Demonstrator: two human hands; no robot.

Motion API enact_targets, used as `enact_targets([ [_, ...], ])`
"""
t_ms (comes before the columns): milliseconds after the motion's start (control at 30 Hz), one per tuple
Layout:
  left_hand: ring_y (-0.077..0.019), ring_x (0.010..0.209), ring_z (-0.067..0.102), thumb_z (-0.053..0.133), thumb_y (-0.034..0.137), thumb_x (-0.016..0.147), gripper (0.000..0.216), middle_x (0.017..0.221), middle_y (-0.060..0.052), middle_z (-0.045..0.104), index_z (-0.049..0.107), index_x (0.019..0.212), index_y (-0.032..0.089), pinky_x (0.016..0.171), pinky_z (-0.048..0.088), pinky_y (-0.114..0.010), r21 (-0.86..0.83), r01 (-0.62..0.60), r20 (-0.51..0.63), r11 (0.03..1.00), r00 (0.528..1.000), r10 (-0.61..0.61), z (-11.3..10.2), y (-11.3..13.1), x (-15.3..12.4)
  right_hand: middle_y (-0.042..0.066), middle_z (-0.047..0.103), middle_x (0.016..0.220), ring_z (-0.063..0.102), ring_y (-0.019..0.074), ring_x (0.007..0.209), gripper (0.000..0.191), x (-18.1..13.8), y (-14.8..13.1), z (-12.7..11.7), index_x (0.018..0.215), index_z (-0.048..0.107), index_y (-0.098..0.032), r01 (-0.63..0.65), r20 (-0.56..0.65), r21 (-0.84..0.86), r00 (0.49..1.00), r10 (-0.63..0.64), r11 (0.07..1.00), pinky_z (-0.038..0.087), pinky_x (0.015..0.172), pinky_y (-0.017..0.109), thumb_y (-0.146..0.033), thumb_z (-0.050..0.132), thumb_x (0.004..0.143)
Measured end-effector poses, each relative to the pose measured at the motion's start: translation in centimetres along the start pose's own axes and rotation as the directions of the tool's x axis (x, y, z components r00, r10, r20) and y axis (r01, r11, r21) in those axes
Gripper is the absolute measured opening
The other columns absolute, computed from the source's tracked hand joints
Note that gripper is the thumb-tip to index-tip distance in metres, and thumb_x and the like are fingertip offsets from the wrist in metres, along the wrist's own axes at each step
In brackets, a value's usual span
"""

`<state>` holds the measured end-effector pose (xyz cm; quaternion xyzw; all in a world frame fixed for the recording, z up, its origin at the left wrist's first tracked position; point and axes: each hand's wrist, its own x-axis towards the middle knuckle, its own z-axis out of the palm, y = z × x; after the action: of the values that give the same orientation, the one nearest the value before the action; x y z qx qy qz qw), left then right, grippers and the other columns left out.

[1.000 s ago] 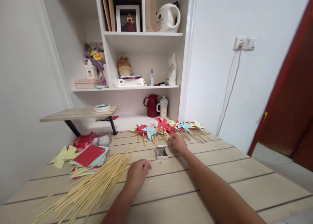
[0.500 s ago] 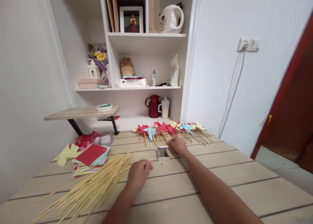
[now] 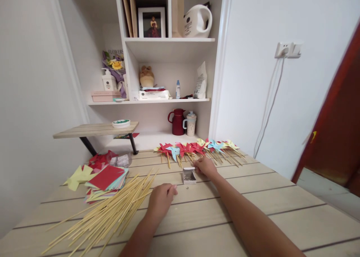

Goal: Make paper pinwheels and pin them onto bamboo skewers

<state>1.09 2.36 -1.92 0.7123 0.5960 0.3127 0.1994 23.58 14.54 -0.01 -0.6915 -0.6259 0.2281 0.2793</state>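
My left hand (image 3: 162, 199) rests on the table with its fingers curled in and nothing visible in them. It lies between the bundle of thin wooden sticks (image 3: 112, 212) and a small open white box (image 3: 189, 177) of tiny metal pieces. Just in front of the box is one small loose piece (image 3: 187, 188). My right hand (image 3: 206, 167) is closed at the lower end of a paper pinwheel's stick, beside the box; the fingertips are partly hidden. Red, blue and yellow pinwheels (image 3: 185, 149) lie in a row beyond it.
To the left sit a stack of coloured paper squares (image 3: 105, 178), a yellow paper pinwheel shape (image 3: 78, 176) and a clear container (image 3: 122, 160). A small raised shelf (image 3: 92, 129) stands behind them. At the back, a red jug (image 3: 178, 123) and a cup (image 3: 191, 124) occupy the cabinet.
Both hands keep nearly the same positions and grips. The whole view has shifted slightly, with the scene a little further right.
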Motion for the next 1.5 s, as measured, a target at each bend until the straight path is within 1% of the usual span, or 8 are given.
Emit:
enact_targets([
  [267, -0.0198, 0.063, 0.062, 0.036, 0.044, 0.091, 0.046, 0.065, -0.005, 0.069, 0.073, 0.075, 0.019, 0.062, 0.038, -0.028, -0.003, -0.004, 0.003, 1.0, 1.0, 0.005, -0.2, 0.3, -0.2, 0.006, 0.073, 0.062, 0.065, 0.0146, 0.054, 0.047, 0.3, 0.6, 0.3, 0.068, 0.072, -0.017, 0.026, 0.003, 0.051, 1.0, -0.026, 0.998, 0.042, 0.055, 0.022, -0.045, 0.044, 0.094],
  [533, -0.0201, 0.066, 0.063, 0.037, 0.042, 0.091, 0.045, 0.067, -0.005, 0.069, 0.072, 0.075, 0.019, 0.063, 0.038, -0.028, -0.004, -0.004, 0.011, 1.0, 1.0, 0.004, -0.4, 0.6, -0.3, 0.005, 0.074, 0.065, 0.066, 0.0145, 0.059, 0.038, 0.4, 1.0, 0.2, 0.076, 0.076, -0.018, 0.077, -0.006, 0.054, 0.997, -0.077, 0.996, 0.043, 0.055, 0.021, -0.042, 0.05, 0.091],
  [733, -0.0204, 0.065, 0.063, 0.037, 0.041, 0.091, 0.045, 0.068, -0.005, 0.07, 0.073, 0.077, 0.019, 0.063, 0.039, -0.029, -0.004, 0.008, 0.014, 1.0, 1.0, -0.008, -0.5, 0.8, -0.4, 0.002, 0.073, 0.064, 0.066, 0.0149, 0.065, 0.016, 0.4, 1.3, 0.2, 0.072, 0.075, -0.018, 0.104, -0.071, 0.011, 0.992, -0.103, 0.995, 0.04, 0.059, 0.02, -0.027, 0.064, 0.079],
  [967, -0.02, 0.065, 0.062, 0.037, 0.041, 0.091, 0.045, 0.068, -0.005, 0.071, 0.073, 0.076, 0.02, 0.063, 0.039, -0.029, 0.004, 0.01, 0.011, 1.0, 1.0, -0.01, -0.5, 0.9, -0.5, 0.001, 0.073, 0.065, 0.065, 0.0152, 0.066, 0.011, 0.0, 1.0, 0.3, 0.067, 0.074, -0.02, 0.144, -0.055, 0.01, 0.988, -0.143, 0.99, 0.038, 0.058, 0.021, -0.025, 0.068, 0.075],
  [1167, -0.0199, 0.064, 0.062, 0.038, 0.041, 0.091, 0.044, 0.068, -0.005, 0.071, 0.074, 0.077, 0.02, 0.064, 0.038, -0.029, 0.008, -0.003, 0.017, 1.0, 1.0, 0.003, -0.5, 0.8, -0.4, 0.0, 0.071, 0.061, 0.064, 0.0155, 0.066, 0.009, 0.0, 1.3, 0.4, 0.07, 0.075, -0.02, 0.158, -0.086, 0.064, 0.985, -0.152, 0.985, 0.038, 0.059, 0.022, -0.021, 0.067, 0.072],
  [1333, -0.0199, 0.067, 0.063, 0.037, 0.039, 0.092, 0.045, 0.069, -0.005, 0.072, 0.075, 0.079, 0.019, 0.064, 0.039, -0.029, 0.005, -0.019, 0.023, 1.0, 1.0, 0.019, -0.4, 0.7, -0.5, 0.002, 0.07, 0.059, 0.062, 0.015, 0.06, 0.019, -0.2, 2.2, 0.3, 0.068, 0.073, -0.017, 0.199, -0.113, 0.18, 0.977, -0.181, 0.963, 0.04, 0.057, 0.022, -0.027, 0.06, 0.078],
  [1433, -0.0197, 0.068, 0.063, 0.038, 0.037, 0.091, 0.043, 0.07, -0.004, 0.072, 0.076, 0.079, 0.02, 0.065, 0.04, -0.028, 0.013, -0.027, 0.021, 1.0, 0.999, 0.027, -0.4, 0.7, -0.6, 0.004, 0.07, 0.062, 0.058, 0.0154, 0.052, 0.028, -0.6, 2.7, -0.3, 0.08, 0.074, -0.015, 0.199, -0.148, 0.29, 0.976, -0.161, 0.936, 0.041, 0.049, 0.024, -0.035, 0.055, 0.082],
  [1500, -0.0195, 0.069, 0.063, 0.039, 0.035, 0.091, 0.041, 0.07, -0.004, 0.073, 0.076, 0.079, 0.02, 0.065, 0.04, -0.028, 0.025, -0.034, 0.014, 0.999, 0.999, 0.034, -0.3, 0.6, -0.7, 0.006, 0.071, 0.067, 0.059, 0.0166, 0.055, 0.034, -1.0, 2.8, -1.0, 0.089, 0.073, -0.013, 0.223, -0.214, 0.365, 0.965, -0.151, 0.904, 0.043, 0.048, 0.024, -0.04, 0.053, 0.084],
])
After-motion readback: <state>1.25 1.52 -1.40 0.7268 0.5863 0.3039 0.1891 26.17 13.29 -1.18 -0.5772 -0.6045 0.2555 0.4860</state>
